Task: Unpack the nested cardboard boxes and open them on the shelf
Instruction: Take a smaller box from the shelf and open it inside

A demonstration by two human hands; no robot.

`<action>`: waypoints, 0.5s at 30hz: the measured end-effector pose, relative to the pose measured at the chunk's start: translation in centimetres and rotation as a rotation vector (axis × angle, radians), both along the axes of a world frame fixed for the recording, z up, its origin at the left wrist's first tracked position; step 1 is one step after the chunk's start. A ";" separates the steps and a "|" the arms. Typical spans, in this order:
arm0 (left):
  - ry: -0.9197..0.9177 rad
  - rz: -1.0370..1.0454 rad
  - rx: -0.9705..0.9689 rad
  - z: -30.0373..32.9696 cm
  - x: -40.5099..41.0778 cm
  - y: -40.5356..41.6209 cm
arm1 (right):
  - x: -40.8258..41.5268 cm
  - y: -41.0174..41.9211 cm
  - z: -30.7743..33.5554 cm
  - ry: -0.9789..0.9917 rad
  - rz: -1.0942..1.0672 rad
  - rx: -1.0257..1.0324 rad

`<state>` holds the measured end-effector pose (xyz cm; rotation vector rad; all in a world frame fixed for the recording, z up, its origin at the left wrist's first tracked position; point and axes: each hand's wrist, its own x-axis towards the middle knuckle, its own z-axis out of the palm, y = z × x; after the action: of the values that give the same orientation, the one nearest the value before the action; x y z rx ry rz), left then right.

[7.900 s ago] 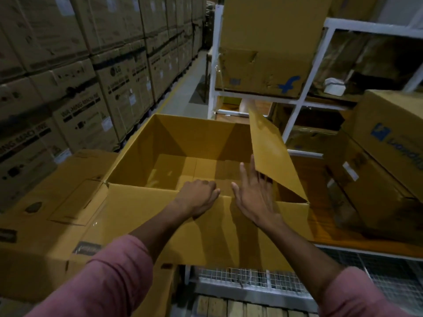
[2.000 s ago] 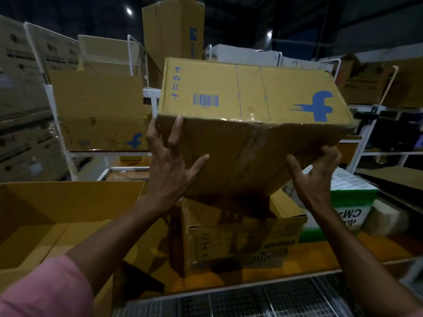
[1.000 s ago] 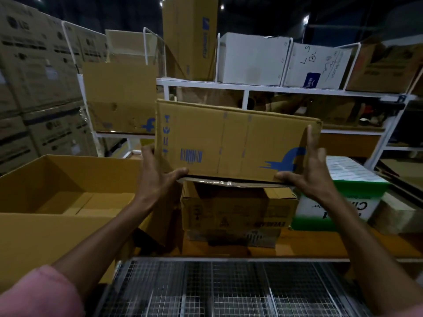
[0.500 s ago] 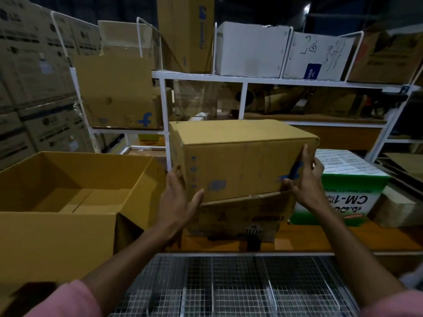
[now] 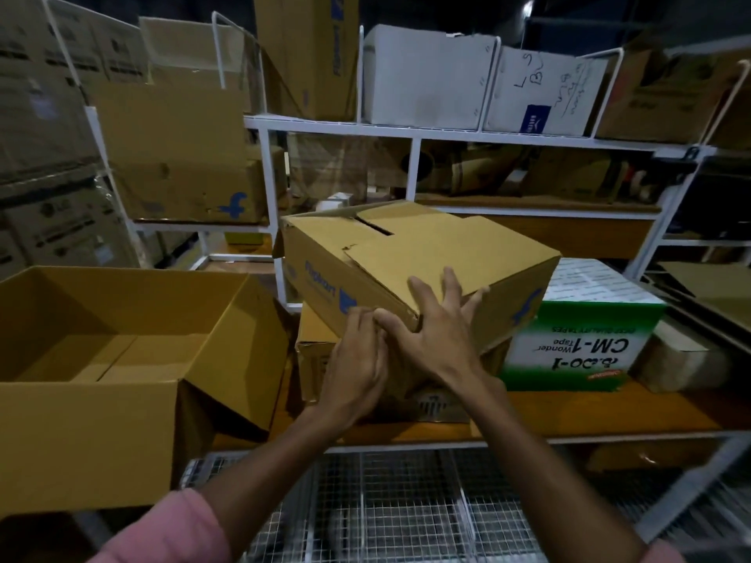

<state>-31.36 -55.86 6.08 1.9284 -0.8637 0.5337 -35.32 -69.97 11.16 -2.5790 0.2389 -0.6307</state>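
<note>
The near corner of the printed box (image 5: pixel 410 258) is touched by both hands: the right hand (image 5: pixel 437 333) is spread over its top flap, the left hand (image 5: pixel 357 359) curled against its front edge. The box is perched tilted on a lower carton (image 5: pixel 315 351), flaps barely parted; opening seems hardly begun. Left of it the large open box (image 5: pixel 101 420) crowds in; right, a green-and-white carton (image 5: pixel 581 347).
</note>
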 end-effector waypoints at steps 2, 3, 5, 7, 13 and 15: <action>0.014 0.030 -0.019 0.1 1.2 0.6 | 0.4 0.3 -0.3 -0.032 -0.065 -0.036; 0.017 0.072 -0.021 0.1 2.1 1.0 | 0.5 0.2 -0.5 -0.068 -0.091 -0.053; 0.037 0.157 -0.020 0.3 4.2 1.9 | 0.5 -0.4 -1.3 -0.155 -0.091 -0.061; 0.107 0.224 -0.009 0.8 6.6 2.9 | 0.4 -1.5 -1.9 -0.211 -0.041 0.003; 0.339 0.369 -0.001 1.8 14.9 5.5 | -0.1 -6.1 -2.0 -0.270 0.055 0.104; 0.397 0.364 -0.017 2.0 17.6 6.0 | 0.1 -7.2 -2.1 -0.245 0.068 0.135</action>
<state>-13.77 -49.90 8.03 2.0911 -0.2560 0.3444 -35.23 -77.16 9.11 -2.3437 0.1082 -0.8655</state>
